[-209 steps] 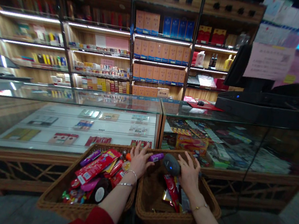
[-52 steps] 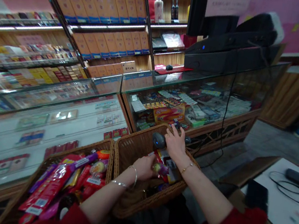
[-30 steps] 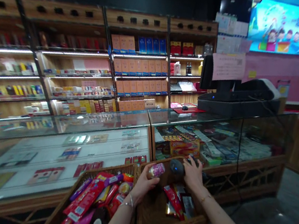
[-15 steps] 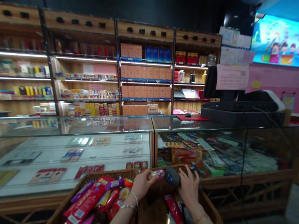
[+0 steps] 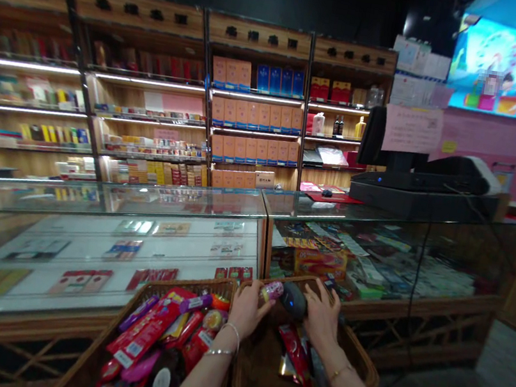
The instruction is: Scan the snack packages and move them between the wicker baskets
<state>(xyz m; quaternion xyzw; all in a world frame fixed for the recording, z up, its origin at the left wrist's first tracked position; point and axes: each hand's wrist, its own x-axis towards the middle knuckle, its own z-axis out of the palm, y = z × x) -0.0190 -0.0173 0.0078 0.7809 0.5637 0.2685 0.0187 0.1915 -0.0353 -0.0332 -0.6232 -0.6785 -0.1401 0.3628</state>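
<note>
My left hand is closed around a small pink wrapped sweet, held up against the nose of a dark handheld scanner. My right hand grips that scanner over the right wicker basket, which holds a few red and dark packets. The left wicker basket is piled with red, purple and pink snack packets.
A glass display counter with goods inside runs right behind the baskets. A black till with a screen sits on its right end, its cable hanging down the front. Lit shelves of boxes line the back wall.
My left hand picked the pink sweet out of the right basket and raised it to the scanner. The scanner in my right hand stayed over the basket. The view tilted up.
</note>
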